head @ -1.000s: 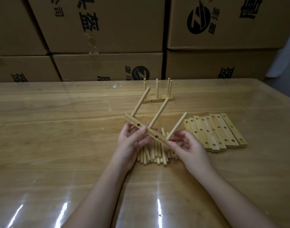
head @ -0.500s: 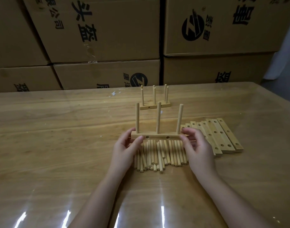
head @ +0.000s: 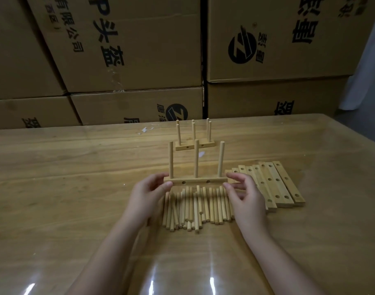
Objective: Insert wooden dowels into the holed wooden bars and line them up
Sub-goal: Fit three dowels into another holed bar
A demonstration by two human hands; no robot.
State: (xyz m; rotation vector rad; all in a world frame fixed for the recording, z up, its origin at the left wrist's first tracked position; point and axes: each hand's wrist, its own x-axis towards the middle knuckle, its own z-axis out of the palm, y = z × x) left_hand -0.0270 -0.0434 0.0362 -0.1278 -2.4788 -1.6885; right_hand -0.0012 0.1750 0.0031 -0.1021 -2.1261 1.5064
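Note:
A holed wooden bar (head: 195, 181) with three upright dowels is held level above the dowel pile. My left hand (head: 147, 193) pinches its left end and my right hand (head: 245, 193) pinches its right end. Below it, a pile of loose dowels (head: 197, 206) lies on the table. Two finished bars with upright dowels (head: 194, 143) stand farther back, close together. A row of bare holed bars (head: 271, 184) lies flat to the right of my right hand.
The wooden table (head: 76, 188) has a glossy film over it. Stacked cardboard boxes (head: 139, 60) form a wall along its far edge. A pale curtain or cloth (head: 365, 71) hangs at the far right.
The bar went from tilted, dowels leaning right, to level with its dowels upright. Both hands shifted to its ends and carried it a little away from me.

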